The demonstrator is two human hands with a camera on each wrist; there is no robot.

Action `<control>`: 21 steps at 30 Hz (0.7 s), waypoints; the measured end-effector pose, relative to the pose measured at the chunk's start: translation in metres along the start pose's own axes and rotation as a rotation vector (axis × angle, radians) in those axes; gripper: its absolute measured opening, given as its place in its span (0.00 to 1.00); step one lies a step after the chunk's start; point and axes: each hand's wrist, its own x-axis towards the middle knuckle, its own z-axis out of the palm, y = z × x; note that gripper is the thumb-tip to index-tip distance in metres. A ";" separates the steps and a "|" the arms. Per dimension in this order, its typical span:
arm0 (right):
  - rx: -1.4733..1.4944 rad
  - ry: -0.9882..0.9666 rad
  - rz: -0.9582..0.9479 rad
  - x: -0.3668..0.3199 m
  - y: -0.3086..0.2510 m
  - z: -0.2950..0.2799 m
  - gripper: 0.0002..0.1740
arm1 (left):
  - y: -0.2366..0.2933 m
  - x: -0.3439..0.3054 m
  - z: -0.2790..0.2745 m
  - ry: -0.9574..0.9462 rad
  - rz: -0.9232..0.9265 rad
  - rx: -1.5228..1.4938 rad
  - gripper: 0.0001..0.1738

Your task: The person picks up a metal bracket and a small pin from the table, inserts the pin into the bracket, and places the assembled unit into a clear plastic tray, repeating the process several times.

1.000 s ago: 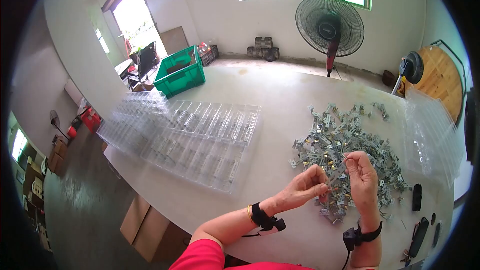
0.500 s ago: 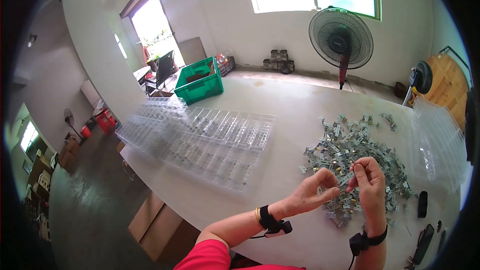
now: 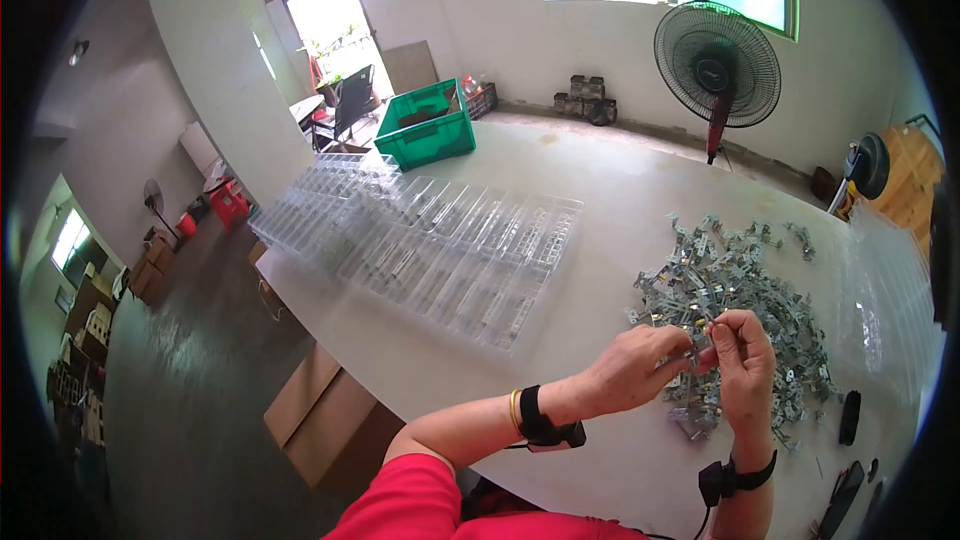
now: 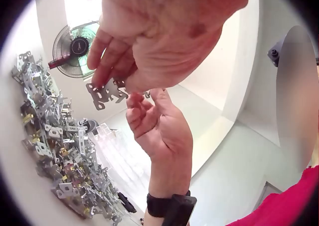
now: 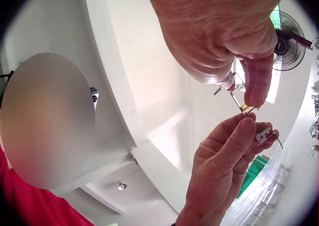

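My left hand [image 3: 635, 370] pinches a flat, slotted metal bracket [image 4: 103, 98] between thumb and fingers; in the right wrist view its bent end shows past the fingers. Facing it, my right hand [image 3: 747, 370] pinches a thin metal piece with a brass-coloured bit [image 5: 244, 107] between thumb and fingertips. The two hands' fingertips meet above a heap of metal brackets [image 3: 790, 340], where the fingers partly hide both pieces. Many of the heaped brackets carry brass-coloured bits.
Clear plastic compartment trays [image 3: 470, 270] filled with parts lie left on the table, beside a green crate [image 3: 425, 140]. Clear plastic sheets or trays [image 3: 880, 310] stand at the right, with a black object [image 3: 850, 418] nearer me. A fan [image 3: 717, 65] stands beyond the table.
My left hand has moved in against the right hand's fingertips, its fingers now closing on the bracket. The head view has turned, so the table's things sit farther right in the picture.
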 end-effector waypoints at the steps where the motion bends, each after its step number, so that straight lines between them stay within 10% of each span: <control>1: 0.014 0.018 -0.001 0.000 0.000 0.002 0.05 | -0.001 0.000 -0.001 0.000 -0.007 -0.005 0.11; 6: -0.048 0.126 -0.121 0.002 0.003 0.002 0.05 | -0.004 0.001 -0.030 0.091 -0.049 0.085 0.10; 21: -0.242 -0.623 0.104 -0.028 0.026 0.047 0.07 | -0.071 -0.056 -0.261 0.433 -0.681 0.636 0.12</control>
